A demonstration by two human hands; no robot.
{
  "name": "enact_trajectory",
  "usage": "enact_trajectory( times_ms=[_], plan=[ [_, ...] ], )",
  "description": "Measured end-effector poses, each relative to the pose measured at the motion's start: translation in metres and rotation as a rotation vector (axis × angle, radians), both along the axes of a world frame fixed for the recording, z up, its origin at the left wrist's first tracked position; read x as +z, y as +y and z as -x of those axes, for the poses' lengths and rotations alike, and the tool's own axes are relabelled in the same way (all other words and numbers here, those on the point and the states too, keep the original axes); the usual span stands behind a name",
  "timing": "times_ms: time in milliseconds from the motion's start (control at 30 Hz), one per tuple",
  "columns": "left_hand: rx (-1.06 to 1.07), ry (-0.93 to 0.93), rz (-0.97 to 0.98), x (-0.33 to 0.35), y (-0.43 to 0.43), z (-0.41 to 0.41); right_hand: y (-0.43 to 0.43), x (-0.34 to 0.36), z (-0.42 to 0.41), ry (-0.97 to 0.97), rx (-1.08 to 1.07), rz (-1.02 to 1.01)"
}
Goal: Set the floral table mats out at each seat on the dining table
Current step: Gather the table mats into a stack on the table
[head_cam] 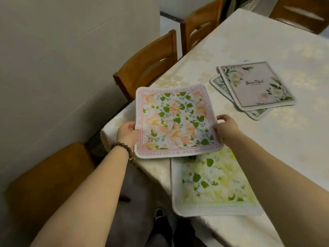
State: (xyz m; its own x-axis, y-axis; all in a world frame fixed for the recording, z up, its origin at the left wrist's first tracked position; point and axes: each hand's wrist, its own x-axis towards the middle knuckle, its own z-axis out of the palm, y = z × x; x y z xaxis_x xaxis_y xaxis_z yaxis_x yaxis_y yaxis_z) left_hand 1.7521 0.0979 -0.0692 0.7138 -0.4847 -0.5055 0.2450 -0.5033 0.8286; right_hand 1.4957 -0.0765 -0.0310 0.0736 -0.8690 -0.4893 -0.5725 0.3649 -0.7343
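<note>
Cream damask tablecloth [204, 56]; both hands' fingers [130, 126] pinch square pink-bordered floral mat [175, 120].

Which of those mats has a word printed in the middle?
The top mat of the far pile: pale, reading "Beautiful". The pink mat and green mat have flowers there.

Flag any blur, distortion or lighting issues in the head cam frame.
Head view: dim, flat indoor light, no hard shadows or glare; wide-angle bending at the table edges; the pink mat is sharp, the yellow-green mat and the stacked mats look smeared; the frame is soft and compressed overall.
</note>
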Motion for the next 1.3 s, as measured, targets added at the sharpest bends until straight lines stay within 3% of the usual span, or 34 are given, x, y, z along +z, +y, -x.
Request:
enact_trajectory(
  times_ms=[267,567,1100,1300],
  plan=[
    [-0.094,0.056,0.076,-0.001,0.002,0.067,0.030,0.013,0.092,-0.044,-0.135,0.009],
    [-0.047,-0.025,0.034,-0.014,0.036,0.152,0.049,-0.003,0.166,-0.045,-0.075,-0.045],
    [-0.075,-0.102,-0.209,-0.041,0.055,0.190,0.060,-0.054,0.190,0.152,-0.027,-0.104],
    [-0.010,-0.094,-0.183,-0.031,0.045,0.183,0.051,-0.053,0.193,0.151,-0.046,-0.113]
  ],
)
